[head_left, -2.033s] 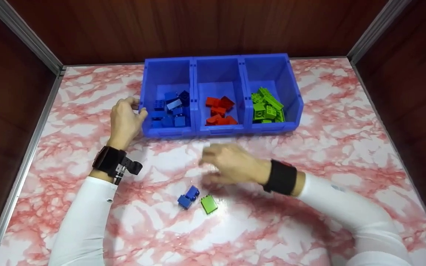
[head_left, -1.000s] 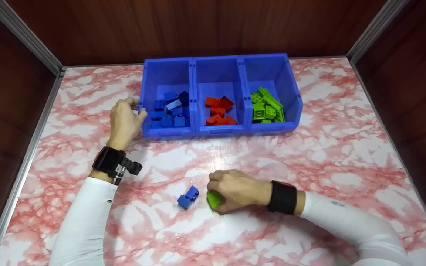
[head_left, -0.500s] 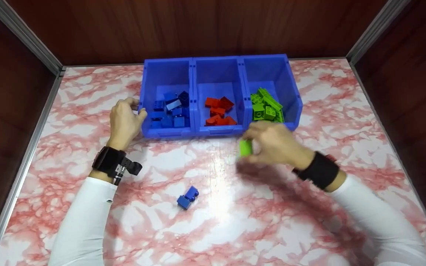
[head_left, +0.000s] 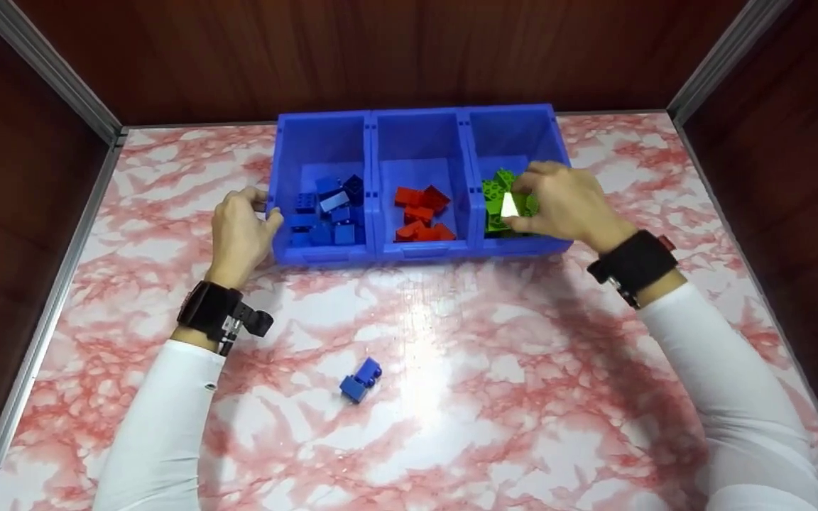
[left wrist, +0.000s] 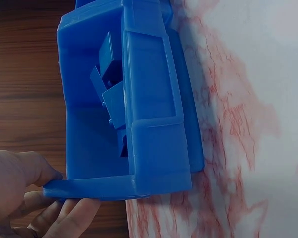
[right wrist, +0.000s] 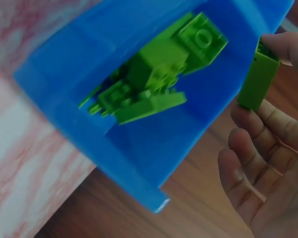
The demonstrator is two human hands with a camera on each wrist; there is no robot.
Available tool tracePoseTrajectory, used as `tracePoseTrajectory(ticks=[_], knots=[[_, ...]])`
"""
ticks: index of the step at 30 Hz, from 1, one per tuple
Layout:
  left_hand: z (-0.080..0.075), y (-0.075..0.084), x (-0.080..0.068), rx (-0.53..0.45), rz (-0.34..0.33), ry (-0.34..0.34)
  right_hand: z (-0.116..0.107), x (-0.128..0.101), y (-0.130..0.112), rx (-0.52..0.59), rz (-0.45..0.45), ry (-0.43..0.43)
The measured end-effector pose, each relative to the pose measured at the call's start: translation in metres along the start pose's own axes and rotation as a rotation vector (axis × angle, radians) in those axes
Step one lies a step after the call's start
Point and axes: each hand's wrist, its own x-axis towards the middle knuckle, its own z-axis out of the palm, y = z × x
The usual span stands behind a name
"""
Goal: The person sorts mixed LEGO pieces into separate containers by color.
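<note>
My right hand (head_left: pixel 565 202) is over the right compartment of the blue bin (head_left: pixel 423 250), pinching a green brick (right wrist: pixel 259 79) between thumb and fingertips. Below that brick, several green bricks (right wrist: pixel 159 64) lie heaped in the compartment. My left hand (head_left: pixel 238 231) grips the rim of the bin's left side wall (left wrist: pixel 89 187), thumb on one face and fingers on the other. Blue bricks (head_left: pixel 334 213) fill the floor of the left compartment, and red bricks (head_left: pixel 420 213) lie in the middle one.
Two blue bricks (head_left: pixel 361 380) lie close together on the marbled red-and-white tabletop (head_left: pixel 295 440), in front of the bin. Dark wood panels (head_left: pixel 409 57) stand behind the table and along both sides.
My right hand has picked up the green brick from the table beside the blue pair and carried it up and right over the green compartment. The left hand has stayed in place.
</note>
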Motion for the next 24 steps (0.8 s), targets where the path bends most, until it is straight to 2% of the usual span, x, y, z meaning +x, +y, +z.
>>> tracePoseTrajectory(ticks=[8, 13, 16, 20, 24], knots=[[-0.001, -0.001, 0.000, -0.006, -0.006, -0.003, 0.010, 0.017, 0.022, 0.012, 0.017, -0.021], [-0.001, -0.001, -0.001, -0.009, -0.015, -0.015, 0.018, 0.018, 0.029, -0.001, -0.015, -0.008], [-0.001, -0.002, 0.000, -0.011, -0.015, -0.016, 0.020, 0.016, 0.030, 0.020, -0.003, 0.006], [-0.001, -0.002, 0.000, -0.006, -0.020, -0.014, 0.018, 0.011, 0.030, 0.143, 0.115, 0.065], [-0.001, -0.001, 0.000, -0.002, -0.025, -0.021, 0.015, 0.004, 0.030, 0.331, 0.305, 0.198]])
